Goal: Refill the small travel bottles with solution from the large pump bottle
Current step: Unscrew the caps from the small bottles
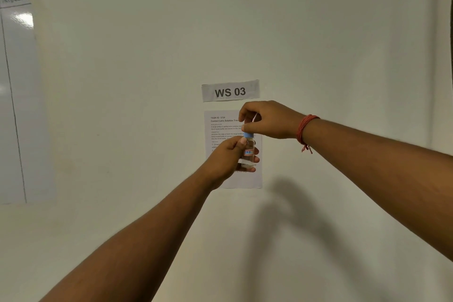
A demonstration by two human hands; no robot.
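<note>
A small clear travel bottle [249, 153] with a red-and-blue label and a little clear liquid at its bottom is held upright in the air in front of a wall. My left hand [226, 158] wraps around its body. My right hand [266, 119], a red thread around its wrist, pinches the bottle's blue cap [248, 135] from above. The large pump bottle is not in view.
A white wall fills the view. A paper sign reading "WS 03" [230, 91] and a printed task sheet [221, 127] are stuck to it behind my hands. A whiteboard [17, 95] hangs at the left edge.
</note>
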